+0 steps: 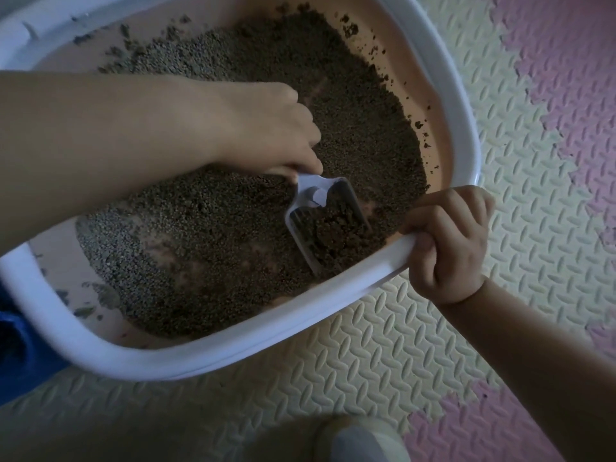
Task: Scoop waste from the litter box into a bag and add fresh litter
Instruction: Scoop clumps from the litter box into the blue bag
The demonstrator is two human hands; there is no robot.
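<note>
Head view. The left hand [276, 135] grasps the handle of the white scoop [316, 208]. The scoop tray lies low in the litter [350, 111], near the front wall of the litter box [233, 348], and carries a dark clump [333, 238]. The right hand [446, 245] is clenched round the rim.

Recommended procedure: lift the scoop level, sift gently so loose grains drop, and brace the rim throughout.

The fingers cover the handle. No bag or fresh litter is in view. A blue object [20, 345] is cut off at the left edge. The picture is dim.
</note>
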